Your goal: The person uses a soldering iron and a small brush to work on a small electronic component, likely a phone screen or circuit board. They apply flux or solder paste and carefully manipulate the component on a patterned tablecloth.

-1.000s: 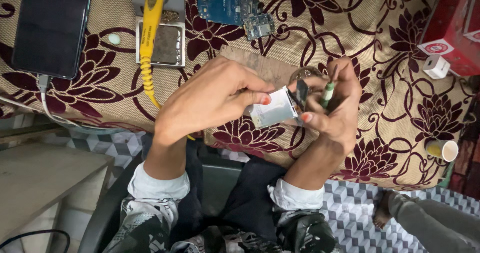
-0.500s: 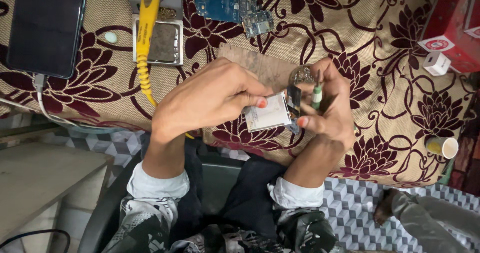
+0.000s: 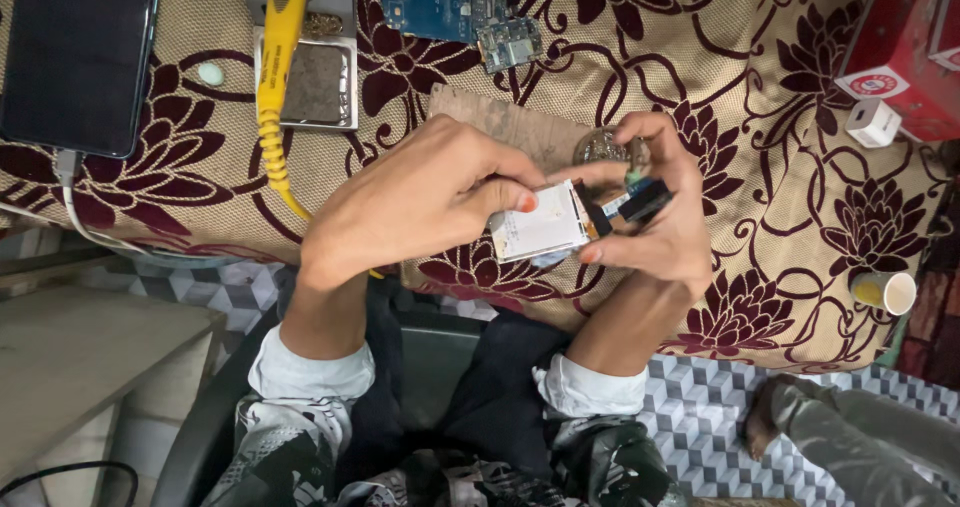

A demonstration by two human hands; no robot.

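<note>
Since half a second ago, your hands have tilted the small white rectangular screen panel (image 3: 540,224) flatter, its pale face now upward. Your desk, draped in beige cloth with maroon flowers (image 3: 760,97), lies beneath. Your left hand (image 3: 420,202) has its grip closed on the panel's left edge; your right hand (image 3: 655,217) pinches the right edge, beside a black ribbon connector (image 3: 640,202).

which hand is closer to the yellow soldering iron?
Left. The left hand is just right of the yellow soldering iron, near its coiled end; the right hand is farther right, beyond the small white screen module.
</note>
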